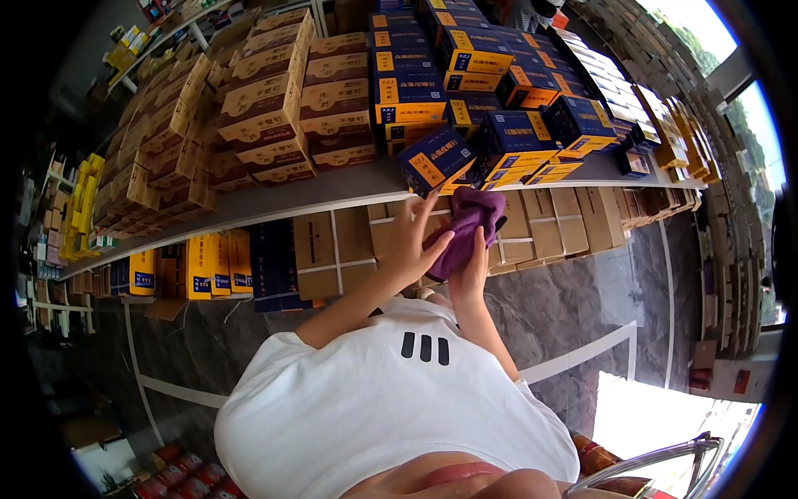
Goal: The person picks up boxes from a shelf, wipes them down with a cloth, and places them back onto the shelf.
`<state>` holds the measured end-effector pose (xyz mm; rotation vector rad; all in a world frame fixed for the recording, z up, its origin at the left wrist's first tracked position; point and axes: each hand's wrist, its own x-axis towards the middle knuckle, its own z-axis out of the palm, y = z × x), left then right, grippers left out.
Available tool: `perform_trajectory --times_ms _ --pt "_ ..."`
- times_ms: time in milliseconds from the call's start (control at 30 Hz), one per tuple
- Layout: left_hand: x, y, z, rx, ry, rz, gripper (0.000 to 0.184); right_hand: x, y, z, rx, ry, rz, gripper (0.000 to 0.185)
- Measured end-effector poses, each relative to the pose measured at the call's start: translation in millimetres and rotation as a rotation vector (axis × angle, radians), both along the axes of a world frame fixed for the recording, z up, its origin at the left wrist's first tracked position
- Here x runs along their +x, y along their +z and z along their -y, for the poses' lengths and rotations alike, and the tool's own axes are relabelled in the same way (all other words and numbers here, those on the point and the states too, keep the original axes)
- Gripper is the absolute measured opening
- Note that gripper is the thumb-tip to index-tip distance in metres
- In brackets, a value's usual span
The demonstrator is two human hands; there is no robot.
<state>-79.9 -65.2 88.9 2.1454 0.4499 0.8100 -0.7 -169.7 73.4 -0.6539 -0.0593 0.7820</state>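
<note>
A bunched purple cloth is in my right hand, whose fingers are closed on it from below. A small black part shows at the cloth's right side. My left hand is just left of the cloth, with its fingers apart and raised and its thumb by the cloth's edge. Beyond the hands, a blue and orange box sits tilted at the shelf's front edge, close to my left fingertips. More blue and orange boxes are stacked behind it and to its right.
Brown and cream cartons stand in stacks on the left part of the grey shelf. Below it are strapped cardboard boxes and yellow boxes. Part of another person shows at the top. A metal frame is at lower right.
</note>
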Motion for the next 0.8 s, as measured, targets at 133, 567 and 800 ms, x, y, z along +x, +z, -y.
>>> perform_trajectory --times_ms 133,567,800 --pt "25.5 -29.7 -39.8 0.314 0.38 0.078 0.114 9.3 4.0 9.1 -0.092 -0.08 0.096 0.046" --pt "27.3 -42.1 -137.9 -0.078 -0.029 0.089 0.13 20.7 -9.2 27.2 -0.109 -0.036 0.065 0.047" --pt "31.6 -68.9 -71.2 -0.835 0.389 0.146 0.095 33.2 -5.0 25.2 -0.139 -0.033 0.089 0.041"
